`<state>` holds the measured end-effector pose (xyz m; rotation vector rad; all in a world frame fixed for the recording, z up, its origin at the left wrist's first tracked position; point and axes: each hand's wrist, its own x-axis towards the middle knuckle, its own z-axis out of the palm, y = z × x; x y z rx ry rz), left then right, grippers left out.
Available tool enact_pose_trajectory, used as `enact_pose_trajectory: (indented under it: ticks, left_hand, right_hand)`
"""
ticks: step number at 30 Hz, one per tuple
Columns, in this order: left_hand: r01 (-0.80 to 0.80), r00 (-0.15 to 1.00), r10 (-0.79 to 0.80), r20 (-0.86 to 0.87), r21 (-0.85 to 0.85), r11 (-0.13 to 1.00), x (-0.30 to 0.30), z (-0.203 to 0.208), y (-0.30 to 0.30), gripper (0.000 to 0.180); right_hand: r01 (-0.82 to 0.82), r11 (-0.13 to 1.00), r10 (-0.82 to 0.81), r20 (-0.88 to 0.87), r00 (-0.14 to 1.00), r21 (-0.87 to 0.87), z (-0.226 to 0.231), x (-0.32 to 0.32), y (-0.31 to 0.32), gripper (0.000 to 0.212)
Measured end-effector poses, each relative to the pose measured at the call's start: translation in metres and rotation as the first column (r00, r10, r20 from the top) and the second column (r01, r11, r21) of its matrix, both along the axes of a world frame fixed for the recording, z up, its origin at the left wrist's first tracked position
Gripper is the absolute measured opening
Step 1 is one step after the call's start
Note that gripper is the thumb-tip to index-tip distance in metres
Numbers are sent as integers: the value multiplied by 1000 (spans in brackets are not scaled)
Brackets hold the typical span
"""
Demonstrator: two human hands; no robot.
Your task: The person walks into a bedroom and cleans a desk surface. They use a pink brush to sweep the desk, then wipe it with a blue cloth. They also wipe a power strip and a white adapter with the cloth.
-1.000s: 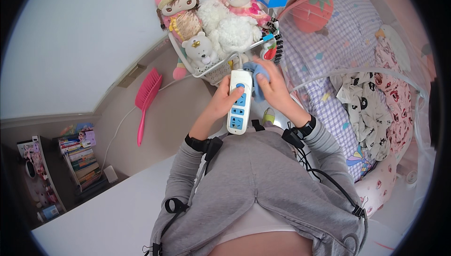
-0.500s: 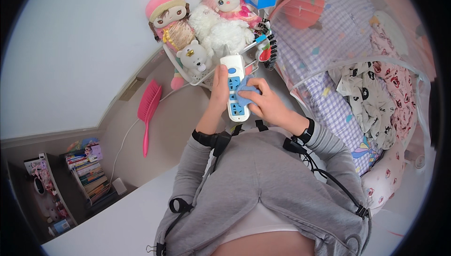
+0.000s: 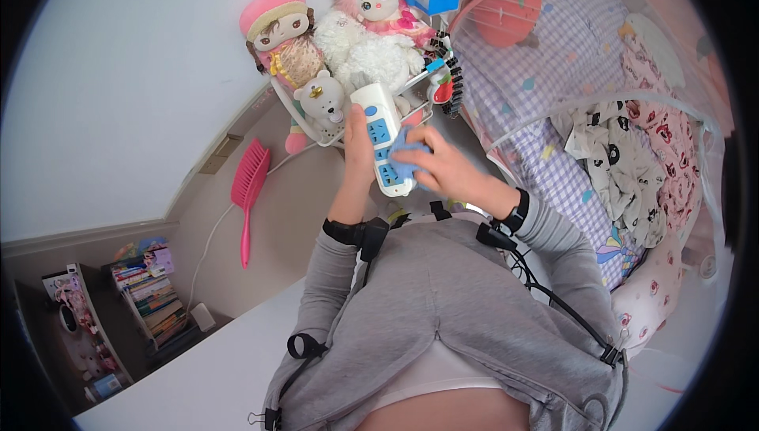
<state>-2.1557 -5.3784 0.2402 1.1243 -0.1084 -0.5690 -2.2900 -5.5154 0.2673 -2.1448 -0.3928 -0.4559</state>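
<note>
A white power strip (image 3: pixel 372 97) with blue socket faces is held up in front of me, tilted slightly, its top end leaning left. My left hand (image 3: pixel 359 150) is closed around its left side, thumb along the edge. In my right hand (image 3: pixel 449 168) a bunched blue cloth (image 3: pixel 405 154) is pinched and pressed against the strip's lower right side, over the middle sockets. Part of the cloth is hidden under the fingers.
Behind the strip stands a white basket (image 3: pixel 282 97) with dolls, a white plush toy (image 3: pixel 371 59) and a bear figure (image 3: pixel 322 99). A pink hairbrush (image 3: pixel 250 182) lies to the left, near books (image 3: pixel 154 296). At right is a bed (image 3: pixel 522 166) under a net canopy.
The power strip has shifted slightly left and up and tilts more to the left. My right hand and the cloth have moved a little left with it.
</note>
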Motion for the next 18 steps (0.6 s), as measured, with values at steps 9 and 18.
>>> enact_pose_trajectory:
  ticks: [9,18]
  left_hand:
    - [193,975,-193,-110,-8,981,0,1,20,62]
    - [314,888,-338,-312,-126,941,-7,-4,29,58]
  right_hand:
    - [-236,971,237,-1,972,45,-7,-31,-13,49]
    - [192,971,-191,-21,981,141,21,46,-17,43]
